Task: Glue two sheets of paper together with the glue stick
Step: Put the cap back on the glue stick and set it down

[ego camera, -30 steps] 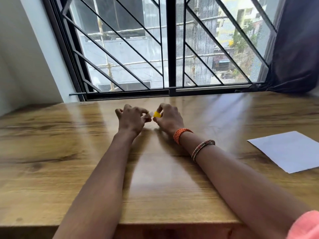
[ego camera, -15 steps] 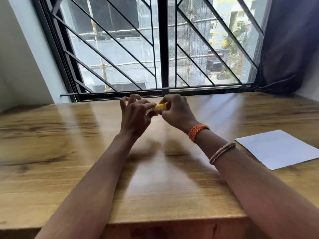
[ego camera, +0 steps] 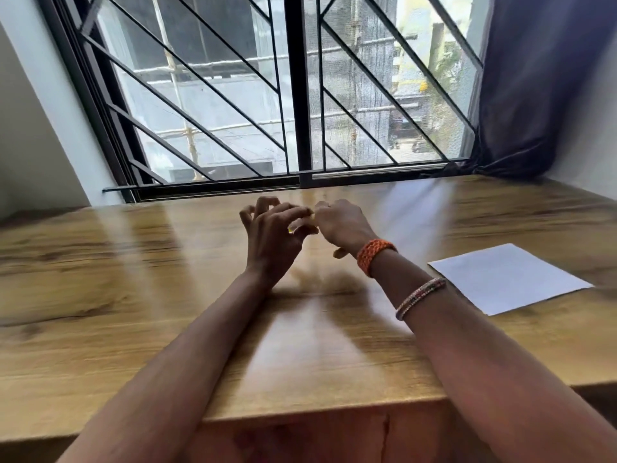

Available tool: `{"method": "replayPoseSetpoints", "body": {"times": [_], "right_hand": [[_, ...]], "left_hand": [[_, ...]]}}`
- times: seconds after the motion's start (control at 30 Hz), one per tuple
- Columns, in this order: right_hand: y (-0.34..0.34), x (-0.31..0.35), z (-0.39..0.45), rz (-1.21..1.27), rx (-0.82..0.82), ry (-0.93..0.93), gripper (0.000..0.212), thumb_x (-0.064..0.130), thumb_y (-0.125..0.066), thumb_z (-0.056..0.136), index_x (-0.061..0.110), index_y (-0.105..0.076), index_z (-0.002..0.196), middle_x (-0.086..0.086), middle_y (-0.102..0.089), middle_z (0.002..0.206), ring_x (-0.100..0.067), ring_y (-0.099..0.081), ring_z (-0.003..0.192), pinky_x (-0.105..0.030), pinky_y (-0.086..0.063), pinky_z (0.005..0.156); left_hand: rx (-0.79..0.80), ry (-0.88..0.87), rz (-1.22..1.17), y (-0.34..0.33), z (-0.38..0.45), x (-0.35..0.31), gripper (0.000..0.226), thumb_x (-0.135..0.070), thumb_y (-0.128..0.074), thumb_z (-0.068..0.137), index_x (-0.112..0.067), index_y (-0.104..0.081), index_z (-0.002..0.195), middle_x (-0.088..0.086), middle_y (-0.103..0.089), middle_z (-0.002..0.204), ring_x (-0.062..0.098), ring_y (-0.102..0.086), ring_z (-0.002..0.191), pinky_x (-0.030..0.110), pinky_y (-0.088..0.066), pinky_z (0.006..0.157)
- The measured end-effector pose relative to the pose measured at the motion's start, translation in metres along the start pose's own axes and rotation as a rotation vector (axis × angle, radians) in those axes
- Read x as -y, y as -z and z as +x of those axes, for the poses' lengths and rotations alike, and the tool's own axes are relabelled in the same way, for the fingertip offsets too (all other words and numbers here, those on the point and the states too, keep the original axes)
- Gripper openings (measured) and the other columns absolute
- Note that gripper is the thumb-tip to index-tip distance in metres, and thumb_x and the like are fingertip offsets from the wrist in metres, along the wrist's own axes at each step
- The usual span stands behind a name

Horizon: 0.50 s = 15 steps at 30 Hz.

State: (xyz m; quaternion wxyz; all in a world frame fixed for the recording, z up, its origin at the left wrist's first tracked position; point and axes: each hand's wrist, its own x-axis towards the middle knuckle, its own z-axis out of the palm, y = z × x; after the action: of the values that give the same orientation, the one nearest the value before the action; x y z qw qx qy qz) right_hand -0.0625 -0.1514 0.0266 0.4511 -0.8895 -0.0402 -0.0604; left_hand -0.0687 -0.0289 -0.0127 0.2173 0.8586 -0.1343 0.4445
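Note:
My left hand [ego camera: 272, 237] and my right hand [ego camera: 344, 225] meet fingertip to fingertip just above the wooden table [ego camera: 117, 295], near the window. Between them is a small yellow glue stick [ego camera: 290, 229]. Only slivers of yellow show between the fingers, and both hands pinch it. The image is blurred here, so I cannot tell whether its cap is on. White paper [ego camera: 507, 279] lies flat on the table to the right of my right forearm. I can make out only one sheet edge.
A barred window [ego camera: 300, 95] runs along the table's far edge. A dark curtain [ego camera: 534, 78] hangs at the right corner. The table's near edge [ego camera: 317, 409] lies under my forearms. My right wrist has an orange band [ego camera: 374, 253] and beaded bracelets.
Both hands stay together on the glue stick and have shifted slightly. The fingers have closed over it, so less yellow shows. The camera has tilted and moved closer.

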Motion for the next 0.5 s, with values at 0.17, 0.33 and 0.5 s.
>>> {"method": "replayPoseSetpoints", "body": {"times": [0.17,0.33,0.5], "right_hand": [[0.016,-0.003,-0.014,-0.248,-0.18,0.128,0.053,0.047,-0.03,0.097,0.006,-0.064,0.097,-0.018,-0.064,0.108,-0.037,-0.06,0.099,-0.039,-0.045,0.084],[0.062,-0.031,-0.034,-0.423,-0.145,0.217,0.03,0.035,-0.042,0.093,0.01,-0.057,0.089,-0.014,-0.063,0.105,-0.031,-0.056,0.094,-0.037,-0.042,0.083],[0.134,-0.087,-0.067,-0.657,0.026,0.096,0.036,0.041,-0.051,0.092,0.02,-0.062,0.118,-0.005,-0.059,0.129,-0.025,-0.05,0.12,-0.042,-0.038,0.102]], "left_hand": [[0.046,0.158,-0.173,-0.001,-0.004,-0.023,0.016,-0.038,-0.067,0.074,-0.027,-0.073,0.085,-0.004,-0.074,0.083,0.019,-0.062,0.081,0.033,-0.031,0.078],[0.218,0.53,-0.657,-0.005,-0.01,-0.031,0.01,-0.017,-0.062,0.088,-0.015,-0.064,0.078,0.01,-0.064,0.073,0.016,-0.057,0.056,0.035,-0.054,0.057],[0.289,0.637,-0.802,-0.002,-0.015,-0.032,0.01,-0.019,-0.061,0.089,-0.01,-0.063,0.084,0.006,-0.065,0.072,0.013,-0.06,0.059,0.026,-0.051,0.053]]}}
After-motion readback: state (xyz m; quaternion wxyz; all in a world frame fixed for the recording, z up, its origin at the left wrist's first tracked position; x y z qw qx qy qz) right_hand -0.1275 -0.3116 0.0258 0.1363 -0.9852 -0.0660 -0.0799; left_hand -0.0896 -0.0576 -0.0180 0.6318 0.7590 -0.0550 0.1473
